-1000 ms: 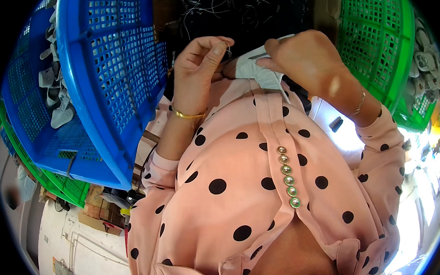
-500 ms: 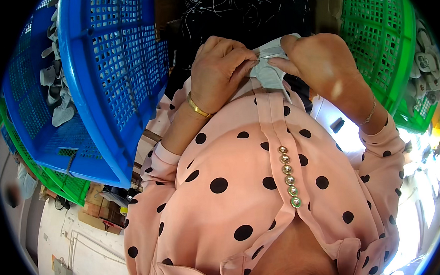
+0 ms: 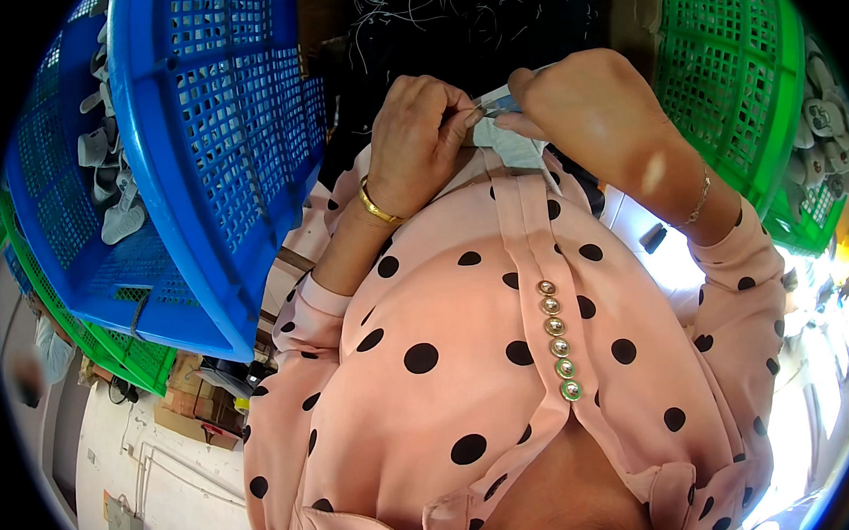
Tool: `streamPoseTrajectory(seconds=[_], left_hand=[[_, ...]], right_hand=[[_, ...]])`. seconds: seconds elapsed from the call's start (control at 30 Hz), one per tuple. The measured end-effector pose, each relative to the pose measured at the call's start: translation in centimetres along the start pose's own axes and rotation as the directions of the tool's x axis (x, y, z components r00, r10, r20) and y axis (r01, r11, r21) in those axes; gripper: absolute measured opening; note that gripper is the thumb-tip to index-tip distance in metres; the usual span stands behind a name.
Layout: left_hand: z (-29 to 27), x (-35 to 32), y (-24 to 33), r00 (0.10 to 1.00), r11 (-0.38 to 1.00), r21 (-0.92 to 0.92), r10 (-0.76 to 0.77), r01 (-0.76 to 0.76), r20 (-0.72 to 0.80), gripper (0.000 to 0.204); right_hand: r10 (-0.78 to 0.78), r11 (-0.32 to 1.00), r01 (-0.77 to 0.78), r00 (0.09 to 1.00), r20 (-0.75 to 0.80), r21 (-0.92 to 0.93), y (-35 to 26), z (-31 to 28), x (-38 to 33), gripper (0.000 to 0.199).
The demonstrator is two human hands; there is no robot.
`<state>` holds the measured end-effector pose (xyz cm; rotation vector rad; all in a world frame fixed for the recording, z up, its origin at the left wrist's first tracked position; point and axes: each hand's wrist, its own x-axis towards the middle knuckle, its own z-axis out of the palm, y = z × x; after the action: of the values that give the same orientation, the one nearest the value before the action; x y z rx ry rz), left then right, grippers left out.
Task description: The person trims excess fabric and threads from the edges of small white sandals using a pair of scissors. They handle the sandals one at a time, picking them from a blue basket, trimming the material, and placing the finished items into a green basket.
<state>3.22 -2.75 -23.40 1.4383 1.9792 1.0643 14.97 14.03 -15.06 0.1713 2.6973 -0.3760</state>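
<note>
Both hands are up against the person's chest here, working on one small grey-white fabric piece (image 3: 514, 140). The left hand (image 3: 419, 137) is curled nearly into a fist, thumb and fingertips pinched on the piece's left end. The right hand (image 3: 579, 116) is closed over its right side, fingers folded down, so most of the piece is hidden and only a strip between the hands plus a flap hanging below shows. It rests on nothing; it's held in the air just over the pink polka-dot blouse (image 3: 504, 356).

What could go wrong, as a guess: the grips are tiny and right at the edges, so a tug from either hand could pop the piece out of the other pinch, and it'd drop down the blouse front. Pulling too hard could also tear or stretch it.

The blue basket (image 3: 221, 160) holding similar grey pieces (image 3: 118, 184) sits tilted just beside the left elbow, and the green basket (image 3: 729, 81) is close on the right, so a wide elbow swing could knock either one.
</note>
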Motion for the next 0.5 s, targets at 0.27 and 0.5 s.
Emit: streamPoseTrajectory(seconds=[0.27, 0.5], left_hand=[[0.24, 0.07, -0.24, 1.000, 0.999, -0.033, 0.009, -0.009, -0.020, 0.014], [-0.48, 0.08, 0.16, 0.978, 0.950, -0.260, -0.197, 0.173, -0.072, 0.014]], right_hand=[[-0.012, 0.998, 0.013, 1.000, 0.014, -0.064, -0.31, 0.10, 0.49, 0.032], [-0.034, 0.999, 0.035, 0.999, 0.007, -0.041, 0.01, 0.26, 0.65, 0.035]])
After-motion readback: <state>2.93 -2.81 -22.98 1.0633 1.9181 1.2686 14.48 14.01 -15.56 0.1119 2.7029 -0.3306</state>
